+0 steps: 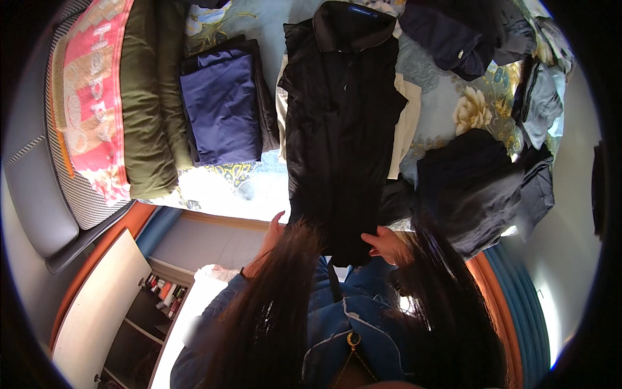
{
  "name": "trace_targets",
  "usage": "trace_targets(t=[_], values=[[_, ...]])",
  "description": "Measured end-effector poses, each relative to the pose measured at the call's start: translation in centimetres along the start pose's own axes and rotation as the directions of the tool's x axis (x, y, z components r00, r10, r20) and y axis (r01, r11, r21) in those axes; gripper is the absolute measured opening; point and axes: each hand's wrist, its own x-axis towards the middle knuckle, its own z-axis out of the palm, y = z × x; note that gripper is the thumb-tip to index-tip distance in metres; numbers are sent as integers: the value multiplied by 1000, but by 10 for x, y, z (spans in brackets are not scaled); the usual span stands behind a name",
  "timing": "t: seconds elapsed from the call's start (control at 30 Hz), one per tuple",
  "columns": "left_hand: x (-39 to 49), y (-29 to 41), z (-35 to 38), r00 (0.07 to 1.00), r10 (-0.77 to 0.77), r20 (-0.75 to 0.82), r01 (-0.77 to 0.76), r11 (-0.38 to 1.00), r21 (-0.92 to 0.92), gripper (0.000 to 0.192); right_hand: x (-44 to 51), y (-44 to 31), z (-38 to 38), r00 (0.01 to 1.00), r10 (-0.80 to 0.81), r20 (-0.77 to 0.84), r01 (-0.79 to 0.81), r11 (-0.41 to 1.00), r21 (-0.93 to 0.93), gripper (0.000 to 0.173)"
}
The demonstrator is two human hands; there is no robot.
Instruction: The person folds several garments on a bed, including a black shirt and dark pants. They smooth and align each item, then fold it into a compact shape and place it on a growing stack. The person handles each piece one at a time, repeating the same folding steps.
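Note:
A black polo shirt lies lengthwise before me, collar at the far end and buttons facing up. Its sides are folded in, making a long narrow shape, and its lower end reaches past the bed edge toward my lap. My right hand pinches the shirt's lower right edge between thumb and fingers. Beside the lower left edge is my left hand, thumb raised; long hair covers its fingers, so its grip is hidden. Part of a cream garment shows from under the shirt.
Folded navy clothing, an olive-green folded textile and a pink patterned towel lie left on the floral bedspread. Dark garments are heaped right. Below left, an open drawer holds small items.

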Motion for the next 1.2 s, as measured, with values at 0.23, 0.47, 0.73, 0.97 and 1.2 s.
trace_targets(t=[0.23,0.47,0.73,0.97,1.2], values=[[65,130,-36,978,158,135,-152,987,-57,36,-47,-106,-14,850,-413,-326,483,859,170,62],[164,257,-46,959,273,80,-223,897,-382,27,-50,-249,-38,519,-820,-240,855,490,171,40],[255,325,-46,920,386,65,-315,828,-464,32,10,-356,-79,819,-487,-305,425,158,891,9],[288,328,-40,896,439,-68,-402,736,-544,44,23,-373,-81,655,-655,-376,633,204,747,46],[267,306,-17,228,967,-112,-827,253,502,32,7,-348,-70,69,-766,-640,920,298,-257,50]])
